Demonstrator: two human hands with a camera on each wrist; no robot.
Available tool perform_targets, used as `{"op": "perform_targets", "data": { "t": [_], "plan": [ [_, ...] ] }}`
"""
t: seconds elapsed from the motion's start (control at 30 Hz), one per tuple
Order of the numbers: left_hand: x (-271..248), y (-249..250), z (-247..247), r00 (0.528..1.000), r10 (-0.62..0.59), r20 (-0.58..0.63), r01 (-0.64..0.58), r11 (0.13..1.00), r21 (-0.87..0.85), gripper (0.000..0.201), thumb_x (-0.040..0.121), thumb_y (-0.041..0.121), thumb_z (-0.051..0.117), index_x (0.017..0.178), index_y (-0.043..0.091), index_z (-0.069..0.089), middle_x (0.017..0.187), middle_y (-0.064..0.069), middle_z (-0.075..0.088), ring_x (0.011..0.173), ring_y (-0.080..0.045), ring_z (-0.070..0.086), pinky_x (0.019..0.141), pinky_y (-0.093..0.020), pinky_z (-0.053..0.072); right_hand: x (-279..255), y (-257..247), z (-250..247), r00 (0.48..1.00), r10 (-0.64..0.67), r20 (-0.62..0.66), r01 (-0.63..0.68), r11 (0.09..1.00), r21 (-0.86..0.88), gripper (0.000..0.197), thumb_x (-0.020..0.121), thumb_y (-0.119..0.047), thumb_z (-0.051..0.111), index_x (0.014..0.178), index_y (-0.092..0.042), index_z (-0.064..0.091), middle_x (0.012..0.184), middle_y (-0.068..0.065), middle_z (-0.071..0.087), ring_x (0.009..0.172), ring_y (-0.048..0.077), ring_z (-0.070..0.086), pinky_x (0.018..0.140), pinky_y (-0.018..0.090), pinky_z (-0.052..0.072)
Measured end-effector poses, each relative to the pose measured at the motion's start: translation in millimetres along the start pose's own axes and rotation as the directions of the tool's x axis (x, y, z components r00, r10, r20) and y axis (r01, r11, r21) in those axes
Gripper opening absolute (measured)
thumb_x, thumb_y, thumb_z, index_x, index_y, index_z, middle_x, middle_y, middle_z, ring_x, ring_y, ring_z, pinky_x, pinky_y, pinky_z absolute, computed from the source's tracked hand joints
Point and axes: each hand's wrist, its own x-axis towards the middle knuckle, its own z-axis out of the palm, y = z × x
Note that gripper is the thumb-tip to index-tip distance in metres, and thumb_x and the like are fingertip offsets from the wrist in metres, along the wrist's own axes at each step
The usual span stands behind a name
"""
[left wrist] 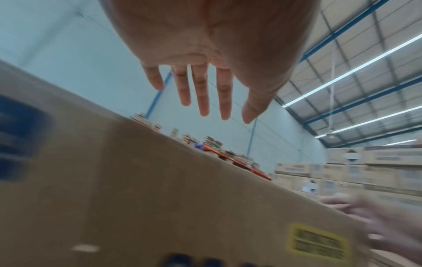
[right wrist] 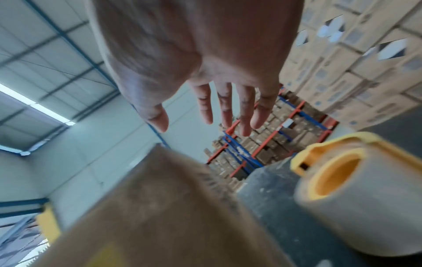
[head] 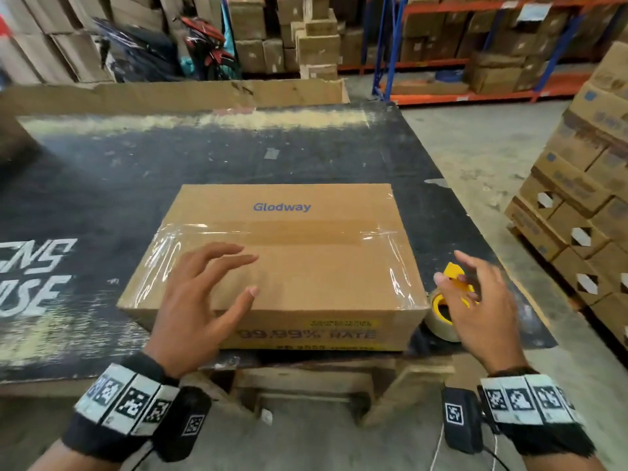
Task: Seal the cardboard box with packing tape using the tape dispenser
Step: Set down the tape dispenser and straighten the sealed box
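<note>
A brown cardboard box (head: 306, 277) marked "Glodway" lies on the black table (head: 136, 171), clear tape running along its top seam and down both ends. My left hand (head: 204, 294) hovers open over the box's near left part, fingers spread, holding nothing. The yellow tape dispenser (head: 441, 311) with its roll of clear tape stands on the table at the box's near right corner. My right hand (head: 475, 300) is open just above it, fingers spread, not gripping. In the right wrist view the dispenser (right wrist: 356, 195) sits below the fingers (right wrist: 228, 108). The left wrist view shows the box's (left wrist: 160, 198) side.
Stacks of cartons (head: 584, 205) stand on pallets to the right. Blue and orange racking (head: 475, 45) with boxes fills the back. A flat cardboard sheet (head: 190, 93) lines the table's far edge. The table's near edge rests on a wooden pallet frame (head: 323, 385).
</note>
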Motion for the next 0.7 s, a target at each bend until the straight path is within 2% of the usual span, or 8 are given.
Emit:
{"op": "perform_targets", "data": {
  "t": [0.07, 0.13, 0.23, 0.33, 0.43, 0.53, 0.7],
  "plan": [
    [-10.1, -36.1, -27.6, 0.988, -0.104, -0.116, 0.117, 0.987, 0.108, 0.041, 0.087, 0.051, 0.06, 0.124, 0.034, 0.067, 0.135, 0.008, 0.057, 0.129, -0.021, 0.047, 0.108, -0.049, 0.038, -13.1, -29.5, 6.2, 0.99, -0.113, 0.08, 0.114, 0.993, -0.012, 0.057, 0.09, -0.045, 0.065, 0.143, -0.031, 0.05, 0.143, -0.005, 0.048, 0.125, 0.013, 0.051, 0.1, 0.036, 0.045],
    [-15.7, -68.8, -44.9, 0.966, -0.218, -0.141, 0.243, 0.95, 0.194, 0.049, 0.086, 0.061, 0.053, 0.128, 0.037, 0.065, 0.143, 0.004, 0.054, 0.135, -0.027, 0.041, 0.111, -0.051, 0.034, -20.2, -48.0, 14.0, 0.976, -0.168, 0.142, 0.182, 0.979, -0.089, 0.064, 0.09, -0.049, 0.065, 0.148, -0.032, 0.044, 0.155, -0.005, 0.039, 0.138, 0.014, 0.042, 0.109, 0.04, 0.041],
    [-21.2, -103.4, -56.9, 0.934, -0.358, 0.013, 0.346, 0.909, 0.232, 0.058, 0.09, 0.067, 0.049, 0.142, 0.042, 0.052, 0.16, 0.005, 0.037, 0.145, -0.028, 0.032, 0.118, -0.053, 0.031, -26.0, -64.4, 29.3, 0.968, -0.109, 0.225, 0.155, 0.969, -0.193, 0.072, 0.085, -0.058, 0.064, 0.149, -0.031, 0.045, 0.161, -0.005, 0.033, 0.143, 0.021, 0.039, 0.112, 0.044, 0.039],
    [-26.6, -113.6, -55.8, 0.925, -0.35, 0.146, 0.332, 0.933, 0.138, 0.059, 0.092, 0.061, 0.052, 0.146, 0.04, 0.047, 0.16, 0.011, 0.033, 0.142, -0.019, 0.042, 0.112, -0.044, 0.04, -29.3, -72.9, 41.5, 0.961, -0.073, 0.265, 0.148, 0.95, -0.273, 0.075, 0.08, -0.066, 0.057, 0.144, -0.027, 0.054, 0.16, -0.004, 0.035, 0.141, 0.024, 0.042, 0.11, 0.043, 0.039],
    [-36.1, -117.8, -56.3, 0.934, -0.333, 0.131, 0.321, 0.941, 0.103, 0.056, 0.092, 0.057, 0.055, 0.145, 0.038, 0.051, 0.158, 0.012, 0.037, 0.136, -0.013, 0.047, 0.11, -0.041, 0.043, -31.2, -83.8, 48.9, 0.962, -0.043, 0.271, 0.135, 0.934, -0.331, 0.07, 0.083, -0.065, 0.058, 0.143, -0.028, 0.053, 0.161, -0.006, 0.033, 0.141, 0.026, 0.043, 0.108, 0.047, 0.042],
    [-42.4, -126.1, -62.1, 0.932, -0.346, 0.103, 0.339, 0.937, 0.082, 0.055, 0.092, 0.057, 0.056, 0.143, 0.036, 0.053, 0.157, 0.012, 0.038, 0.137, -0.014, 0.047, 0.111, -0.043, 0.044, -33.1, -95.0, 55.3, 0.956, -0.017, 0.293, 0.126, 0.925, -0.358, 0.067, 0.085, -0.061, 0.06, 0.144, -0.03, 0.052, 0.161, -0.008, 0.031, 0.139, 0.027, 0.045, 0.106, 0.049, 0.044],
    [-45.7, -130.3, -66.0, 0.937, -0.323, 0.136, 0.316, 0.946, 0.072, 0.055, 0.093, 0.058, 0.054, 0.144, 0.037, 0.05, 0.158, 0.012, 0.033, 0.139, -0.014, 0.043, 0.111, -0.04, 0.042, -33.8, -103.1, 55.2, 0.953, 0.016, 0.303, 0.099, 0.927, -0.361, 0.074, 0.081, -0.068, 0.058, 0.145, -0.032, 0.051, 0.161, -0.011, 0.032, 0.141, 0.026, 0.044, 0.109, 0.051, 0.043]
  ]
}}
